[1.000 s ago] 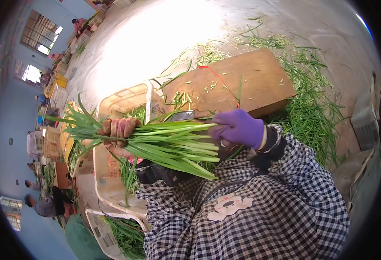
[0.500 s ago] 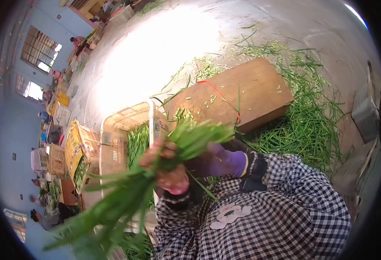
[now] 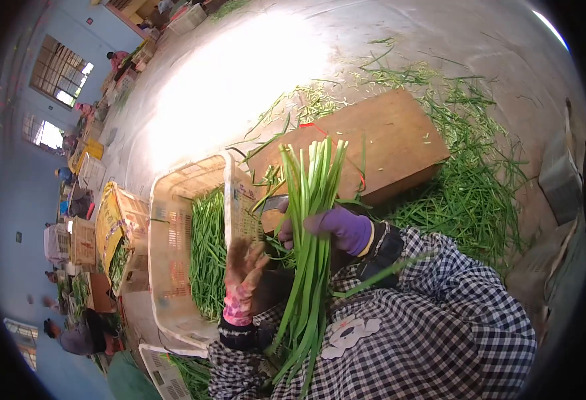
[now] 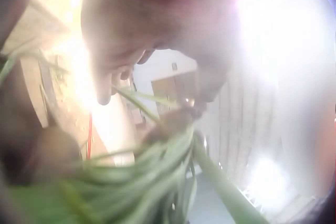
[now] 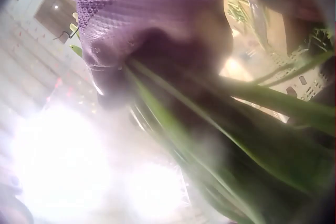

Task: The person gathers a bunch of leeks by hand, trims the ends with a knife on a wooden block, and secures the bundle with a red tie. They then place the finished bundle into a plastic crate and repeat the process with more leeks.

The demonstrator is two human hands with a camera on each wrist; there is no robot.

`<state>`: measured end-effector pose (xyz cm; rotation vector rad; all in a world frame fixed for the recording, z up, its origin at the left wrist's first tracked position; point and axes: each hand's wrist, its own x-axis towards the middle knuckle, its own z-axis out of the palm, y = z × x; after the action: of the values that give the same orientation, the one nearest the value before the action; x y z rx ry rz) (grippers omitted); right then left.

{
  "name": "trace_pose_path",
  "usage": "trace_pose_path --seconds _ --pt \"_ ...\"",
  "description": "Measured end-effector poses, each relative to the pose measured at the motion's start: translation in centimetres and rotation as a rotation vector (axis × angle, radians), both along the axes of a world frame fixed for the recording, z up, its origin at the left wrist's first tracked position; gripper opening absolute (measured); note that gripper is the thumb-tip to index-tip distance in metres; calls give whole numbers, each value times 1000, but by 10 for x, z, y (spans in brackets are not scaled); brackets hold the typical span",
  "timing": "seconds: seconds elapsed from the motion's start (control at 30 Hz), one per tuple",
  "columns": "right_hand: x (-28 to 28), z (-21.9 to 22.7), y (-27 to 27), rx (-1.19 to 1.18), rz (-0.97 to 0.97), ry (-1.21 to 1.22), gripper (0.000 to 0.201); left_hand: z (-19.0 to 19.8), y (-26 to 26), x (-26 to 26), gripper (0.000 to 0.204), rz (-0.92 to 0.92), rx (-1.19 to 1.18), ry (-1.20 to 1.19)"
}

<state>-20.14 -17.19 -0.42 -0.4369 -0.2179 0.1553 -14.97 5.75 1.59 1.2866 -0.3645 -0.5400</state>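
A bundle of long green stalks stands nearly upright in front of the checked smock, pale cut ends at the top, leaves hanging down. My right hand, in a purple glove, grips it around the middle; in the right wrist view the gloved fingers curl round the stalks. My left hand is off the bundle to its left, fingers raised and apart, holding nothing. The left wrist view shows the left hand above the blurred leaves.
A wooden block with a red string lies ahead, a blade at its near left corner. To the left is a white crate of green stalks. Cut scraps cover the floor at right. Other people and crates line the far left.
The bundle has turned from lying sideways to nearly upright, cut ends up. My left hand has let go of it and moved left; my right hand now grips it.
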Motion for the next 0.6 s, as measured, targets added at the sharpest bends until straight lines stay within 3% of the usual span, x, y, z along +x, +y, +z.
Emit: trace_pose_path --seconds 0.03,0.13,0.2,0.23,0.27,0.3,0.33,0.4,0.53,0.6 --pt "1 -3 5 -74 32 -62 47 -9 -4 -1 80 -147 -36 57" --pt "8 -24 22 -284 18 -67 45 -51 -6 -7 74 -260 503 105" --pt "4 -23 11 -421 -17 -55 43 -76 -28 -20 39 -427 539 -667" --pt "-1 -5 -1 -702 -91 -67 41 -65 -39 -27 39 -427 537 -665" --pt "-3 5 -13 -983 -167 -75 40 -40 -51 -37 36 -280 442 -232" --pt "-4 5 -23 -1023 -369 -44 37 -28 -58 -43 32 -128 333 200" --pt "-5 5 -34 -1061 -569 -15 35 -32 -60 -45 32 -127 326 206" --pt "-15 4 -65 -787 -660 261 33 -39 -62 -48 32 -25 266 145" --pt "-41 29 -66 -829 -631 391 30 -50 -63 -52 37 -6 141 65" --pt "-38 38 -42 -1341 -652 366 24 -60 -67 -55 40 0 103 71"
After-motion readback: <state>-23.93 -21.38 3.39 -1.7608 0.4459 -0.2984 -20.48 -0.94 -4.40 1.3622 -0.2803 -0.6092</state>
